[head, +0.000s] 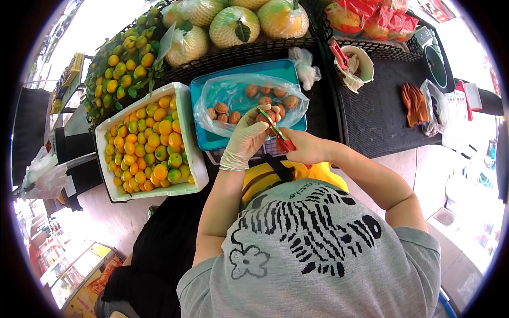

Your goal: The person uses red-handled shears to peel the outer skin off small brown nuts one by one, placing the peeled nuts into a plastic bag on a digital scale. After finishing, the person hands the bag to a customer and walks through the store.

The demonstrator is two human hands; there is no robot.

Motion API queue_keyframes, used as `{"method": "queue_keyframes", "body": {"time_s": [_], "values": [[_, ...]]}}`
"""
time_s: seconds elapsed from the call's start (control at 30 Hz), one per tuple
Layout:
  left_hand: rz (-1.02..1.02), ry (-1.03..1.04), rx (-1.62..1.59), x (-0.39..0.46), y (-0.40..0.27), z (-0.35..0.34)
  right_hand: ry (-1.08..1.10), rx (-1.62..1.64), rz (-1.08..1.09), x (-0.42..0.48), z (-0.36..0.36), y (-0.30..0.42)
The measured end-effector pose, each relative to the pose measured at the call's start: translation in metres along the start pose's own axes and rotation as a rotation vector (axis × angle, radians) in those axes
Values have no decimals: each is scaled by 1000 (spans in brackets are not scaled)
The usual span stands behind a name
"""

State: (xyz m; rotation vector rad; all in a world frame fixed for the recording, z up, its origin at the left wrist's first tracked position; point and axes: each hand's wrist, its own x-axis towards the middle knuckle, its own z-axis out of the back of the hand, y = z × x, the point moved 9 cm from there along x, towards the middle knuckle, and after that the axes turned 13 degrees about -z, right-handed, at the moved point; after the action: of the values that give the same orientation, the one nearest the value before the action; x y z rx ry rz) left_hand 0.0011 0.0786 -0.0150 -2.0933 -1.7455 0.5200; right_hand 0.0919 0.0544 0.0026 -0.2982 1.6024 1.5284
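My left hand point(248, 135), in a pale thin glove, holds a walnut point(264, 116) in its fingertips. My bare right hand point(308, 146) grips a red-handled tool point(285, 144). The narrow, green-edged front part of that tool lies against the walnut and the gloved fingers; its exact kind is hard to make out. Both hands are over the near side of a clear plastic bag point(206, 93), spread open in a blue plastic tray point(197, 89). Several loose walnuts point(251, 90) lie in the bag, some partly hidden by my left hand.
On the left is a white foam box point(197, 159) of small citrus fruit point(147, 143). Net-wrapped pomelos point(234, 26) fill a black crate behind the tray. To the right stand a small bucket point(368, 63), a brown glove point(414, 104) and a plastic bag point(433, 107) on a black surface.
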Motion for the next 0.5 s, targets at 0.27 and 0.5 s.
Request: {"method": "queue_keyframes", "body": {"time_s": [0.27, 0.5], "values": [[-25, 8, 12, -4, 3, 5, -40, 36, -83, 6, -4, -11], [70, -366, -17, -1, 16, 10, -92, -7, -98, 9, -13, -12]]}}
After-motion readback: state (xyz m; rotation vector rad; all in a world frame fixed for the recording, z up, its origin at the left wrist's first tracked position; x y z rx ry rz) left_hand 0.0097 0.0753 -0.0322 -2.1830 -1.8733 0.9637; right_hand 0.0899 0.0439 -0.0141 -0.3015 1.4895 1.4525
